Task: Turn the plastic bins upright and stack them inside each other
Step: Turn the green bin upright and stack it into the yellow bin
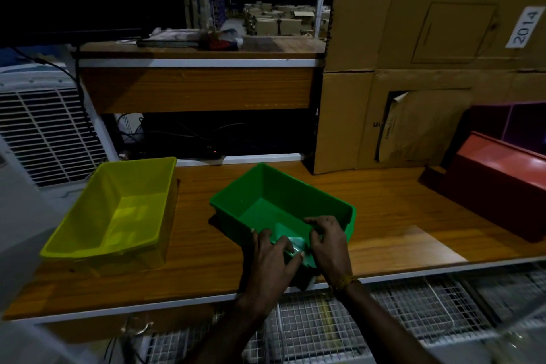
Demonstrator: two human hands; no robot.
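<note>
- the green bin (274, 204) sat upright at the middle of the wooden table (384, 201), its near corner over the front edge.
- left hand (270, 257) and right hand (329, 242) both pinched that near rim, likely to lift it.
- the yellow bin (118, 210) stood open at nine o'clock, ready to nest.
- a red bin (499, 183) lay tipped at three o'clock.

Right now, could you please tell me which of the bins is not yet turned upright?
The red bin at the far right: it lies tipped, its base showing. The yellow bin and the green bin, held by both hands, stand open side up.
</note>
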